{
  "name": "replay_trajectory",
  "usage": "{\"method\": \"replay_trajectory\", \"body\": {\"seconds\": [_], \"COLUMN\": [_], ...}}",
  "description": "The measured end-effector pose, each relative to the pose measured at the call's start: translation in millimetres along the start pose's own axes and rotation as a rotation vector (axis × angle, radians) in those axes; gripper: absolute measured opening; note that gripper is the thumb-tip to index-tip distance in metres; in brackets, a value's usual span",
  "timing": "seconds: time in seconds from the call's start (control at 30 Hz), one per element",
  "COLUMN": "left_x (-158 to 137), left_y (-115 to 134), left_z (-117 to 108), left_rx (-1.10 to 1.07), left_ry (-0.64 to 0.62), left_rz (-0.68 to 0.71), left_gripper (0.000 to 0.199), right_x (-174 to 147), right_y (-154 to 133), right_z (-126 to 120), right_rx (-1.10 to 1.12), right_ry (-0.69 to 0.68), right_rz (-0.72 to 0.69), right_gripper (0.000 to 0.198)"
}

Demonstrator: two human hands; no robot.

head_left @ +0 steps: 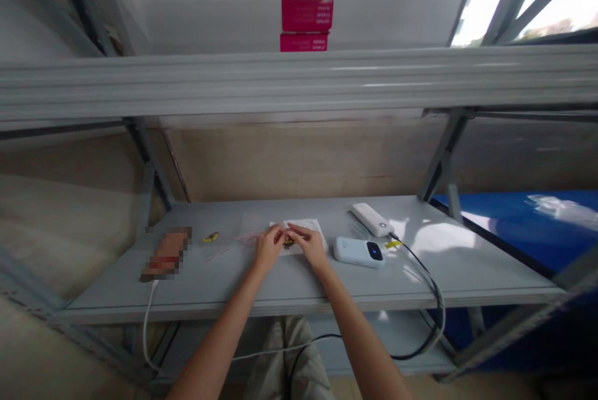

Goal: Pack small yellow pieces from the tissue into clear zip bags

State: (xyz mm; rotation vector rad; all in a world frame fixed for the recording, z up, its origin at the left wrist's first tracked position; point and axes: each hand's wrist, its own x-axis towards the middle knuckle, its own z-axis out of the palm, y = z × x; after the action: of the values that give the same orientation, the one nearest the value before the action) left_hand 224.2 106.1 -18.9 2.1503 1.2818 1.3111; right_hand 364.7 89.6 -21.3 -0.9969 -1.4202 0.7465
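Observation:
My left hand (270, 247) and my right hand (310, 243) meet over a white sheet (316, 225) lying on the grey shelf. The fingers of both hands are pinched together, almost touching each other. Small brown and gold pieces (288, 242) show between and under the fingertips; what each pinch holds is too small to make out. To the left of my left hand lie thin pinkish strands (247, 238). Farther left, some small yellow pieces (210, 237) rest by what looks like clear plastic.
Right of my hands lie a pale device with a lit dark display (355, 252) and a white power bank (371, 219), with a black cable (420, 266) looping down. A pixelated phone-like object (168, 252) sits left. An upper shelf edge (299, 85) crosses above; red boxes (307, 15) stand there.

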Motion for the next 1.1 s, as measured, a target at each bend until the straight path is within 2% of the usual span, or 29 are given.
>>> {"method": "replay_trajectory", "body": {"seconds": [0.13, 0.3, 0.43, 0.53, 0.67, 0.73, 0.83, 0.93, 1.0, 1.03, 1.1], "left_x": [-1.5, -4.2, -4.3, -4.7, -5.5, -6.2, -8.1, -11.0, -11.9, -11.6, -9.1], "left_y": [3.7, 0.0, 3.8, 6.7, 4.0, 2.0, 2.3, 6.4, 8.0, 7.5, 3.8], "left_z": [6.8, 1.4, 0.8, 1.0, -0.4, -1.2, -1.4, -1.2, -1.1, -1.0, -0.1], "left_rx": [0.096, 0.091, 0.046, 0.101, 0.194, 0.213, 0.222, 0.232, 0.214, 0.185, 0.094], "left_ry": [-0.093, -0.126, -0.138, -0.083, 0.095, 0.142, 0.095, -0.002, -0.05, -0.048, 0.038], "left_rz": [0.069, 0.059, 0.095, 0.118, 0.048, 0.037, 0.068, 0.129, 0.165, 0.168, 0.127], "left_gripper": [0.013, 0.014, 0.019, 0.021, 0.021, 0.019, 0.016, 0.017, 0.019, 0.02, 0.021], "right_x": [4.0, 7.6, 6.9, 5.1, 3.5, 3.1, 2.7, 3.6, 5.2, 6.2, 8.0], "right_y": [10.8, 21.9, 19.8, 13.6, 6.8, 5.9, 7.0, 9.5, 10.3, 10.1, 8.1], "right_z": [0.4, 0.4, 0.1, -0.2, -1.4, -1.5, 0.4, 2.5, 2.0, 1.1, -1.6], "right_rx": [0.032, 0.001, -0.052, -0.152, -0.239, -0.244, -0.148, -0.045, -0.02, 0.001, 0.089], "right_ry": [0.008, -0.012, 0.01, 0.033, 0.109, 0.119, 0.059, -0.017, -0.024, -0.008, 0.035], "right_rz": [0.014, 0.008, -0.023, -0.061, -0.064, -0.054, -0.022, 0.009, 0.018, 0.023, 0.04], "right_gripper": [0.025, 0.021, 0.023, 0.023, 0.023, 0.021, 0.019, 0.027, 0.025, 0.025, 0.027]}}
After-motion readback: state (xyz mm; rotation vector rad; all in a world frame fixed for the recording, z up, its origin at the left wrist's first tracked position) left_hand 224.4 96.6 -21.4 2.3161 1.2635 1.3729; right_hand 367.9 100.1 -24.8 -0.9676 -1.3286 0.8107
